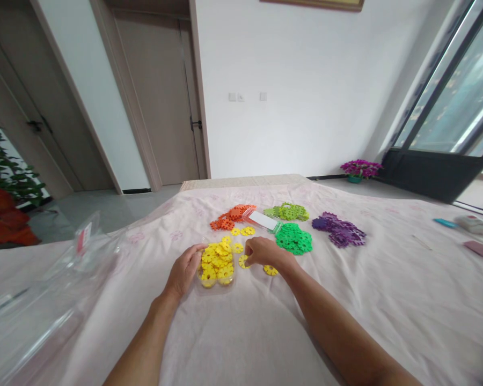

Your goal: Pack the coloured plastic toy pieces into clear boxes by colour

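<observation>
My left hand [186, 268] grips the left side of a clear plastic box [216, 290] filled with yellow snowflake discs [217, 257]. To the right of the box, my right hand [261, 252] is closed, fingertips down, on a yellow snowflake disc [243, 261] at the cloth. Several more yellow discs lie loose around it, one of them under the right wrist [270, 270] and others beyond the box [247, 231].
Piles of orange [233, 216], light green [290, 211], green [293, 238] and purple discs [340, 229] lie on the pink cloth [233, 338]. A clear lid-like piece with a white panel [262, 220] rests between piles. Clear plastic packaging [60, 289] spreads at left.
</observation>
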`<state>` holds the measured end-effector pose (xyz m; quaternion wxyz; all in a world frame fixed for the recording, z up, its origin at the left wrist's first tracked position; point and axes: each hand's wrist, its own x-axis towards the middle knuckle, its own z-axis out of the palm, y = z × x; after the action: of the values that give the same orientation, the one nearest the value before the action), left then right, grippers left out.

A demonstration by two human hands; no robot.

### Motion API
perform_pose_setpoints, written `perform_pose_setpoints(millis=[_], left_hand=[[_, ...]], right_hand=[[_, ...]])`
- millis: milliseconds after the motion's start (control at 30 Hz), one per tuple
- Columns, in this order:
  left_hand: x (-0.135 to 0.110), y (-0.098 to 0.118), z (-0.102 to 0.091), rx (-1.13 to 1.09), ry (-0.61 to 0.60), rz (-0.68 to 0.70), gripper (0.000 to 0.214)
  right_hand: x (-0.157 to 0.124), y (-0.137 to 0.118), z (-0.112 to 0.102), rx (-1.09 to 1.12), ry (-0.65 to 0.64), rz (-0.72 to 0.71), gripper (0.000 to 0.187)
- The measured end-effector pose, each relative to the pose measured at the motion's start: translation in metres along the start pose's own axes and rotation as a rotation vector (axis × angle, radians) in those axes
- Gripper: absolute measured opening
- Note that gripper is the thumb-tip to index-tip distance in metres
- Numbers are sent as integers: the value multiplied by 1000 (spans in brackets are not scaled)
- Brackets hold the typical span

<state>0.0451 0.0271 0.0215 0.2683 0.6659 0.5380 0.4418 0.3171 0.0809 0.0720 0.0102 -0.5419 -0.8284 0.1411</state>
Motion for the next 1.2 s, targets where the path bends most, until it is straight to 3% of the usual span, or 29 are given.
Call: perform_pose_setpoints(millis=[267, 433, 733, 867, 1033, 1200], left_hand=[[0, 0, 0, -11, 2, -2, 43], [0, -2, 0, -7, 1, 2, 42], [1, -2, 0, -12, 3, 9, 42], [0, -2, 0, -14, 2, 2, 42], [0, 0, -1, -16, 8, -2, 41], [0, 0, 0, -10, 4, 5, 42]], right_hand=[[2, -4, -2, 107, 101, 1, 20], [2, -9, -6, 206, 316, 8, 8], [6, -13, 0, 366, 616, -53, 8], [14, -10, 7, 598, 714, -72, 8], [24, -14, 18, 960, 663, -105, 15], [17, -19, 19, 711, 520, -213, 8]])
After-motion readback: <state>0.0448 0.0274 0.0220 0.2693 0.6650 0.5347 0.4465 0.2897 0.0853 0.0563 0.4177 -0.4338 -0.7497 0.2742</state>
